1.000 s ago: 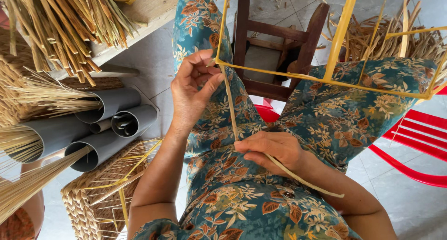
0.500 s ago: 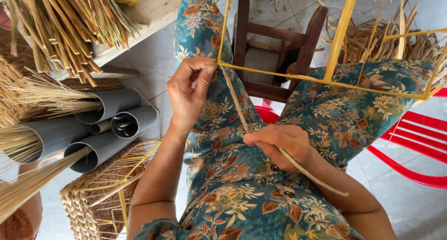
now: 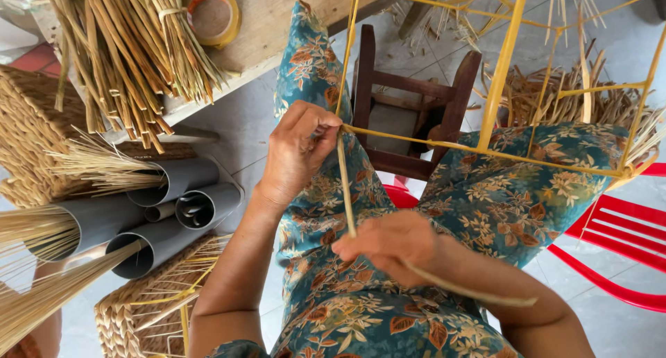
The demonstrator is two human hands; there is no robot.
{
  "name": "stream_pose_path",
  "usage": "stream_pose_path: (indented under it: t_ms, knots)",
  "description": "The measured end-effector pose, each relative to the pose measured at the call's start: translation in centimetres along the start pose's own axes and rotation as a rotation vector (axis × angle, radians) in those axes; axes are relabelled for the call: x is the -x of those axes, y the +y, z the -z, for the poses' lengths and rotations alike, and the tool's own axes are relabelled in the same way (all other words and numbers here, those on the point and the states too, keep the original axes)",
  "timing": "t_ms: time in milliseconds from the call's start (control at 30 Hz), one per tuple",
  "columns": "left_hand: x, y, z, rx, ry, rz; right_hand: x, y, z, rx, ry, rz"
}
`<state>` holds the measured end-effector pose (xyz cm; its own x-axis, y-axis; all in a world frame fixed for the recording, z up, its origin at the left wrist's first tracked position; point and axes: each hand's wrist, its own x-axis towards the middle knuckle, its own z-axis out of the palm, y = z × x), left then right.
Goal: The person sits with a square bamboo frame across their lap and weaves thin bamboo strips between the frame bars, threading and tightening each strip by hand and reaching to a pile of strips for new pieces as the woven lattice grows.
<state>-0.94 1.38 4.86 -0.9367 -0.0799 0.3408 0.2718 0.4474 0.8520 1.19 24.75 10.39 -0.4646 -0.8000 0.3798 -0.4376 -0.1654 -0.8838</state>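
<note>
Left hand [image 3: 300,153] pinching the upper end of a long flat tan straw strand [image 3: 345,184] against the near-left corner of the thin yellow wire frame [image 3: 499,73]; right hand [image 3: 388,245] closed around its lower stretch over the lap. Best kept taut and flat, untwisted, snug against the wire.
</note>
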Motion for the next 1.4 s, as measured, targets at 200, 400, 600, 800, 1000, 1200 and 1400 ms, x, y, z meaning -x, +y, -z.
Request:
stream_pose_path:
  t_ms: [200,400,600,800,1000,1200,1400]
  knots:
    - [1.0,0.3,0.5,-0.091,0.009,-0.085,-4.2,3.8,6.8,-0.659,0.607,-0.14]
    - [1.3,-0.3,-1.0,-0.219,0.086,-0.208,-5.8,9.6,12.6,-0.815,0.783,-0.308]
    - [0.3,-0.4,-1.2,-0.217,-0.006,-0.127,-1.5,5.2,5.6,-0.275,0.711,-0.264]
    - [-1.6,0.3,-0.6,-0.266,-0.167,-0.155,1.6,7.7,-0.1,0.448,0.378,-0.277]
    - [-2.0,-0.5,0.4,-0.03,-0.278,-0.082,-1.5,9.0,-0.5,0.451,0.289,-0.438]
    - [-2.2,-1.1,0.7,0.085,-0.279,-0.063,-2.9,5.0,2.0,-0.103,0.187,-0.773]
    - [-2.0,-0.2,-0.5,-0.022,-0.128,-0.003,-4.9,7.1,8.0,-0.768,0.504,-0.538]
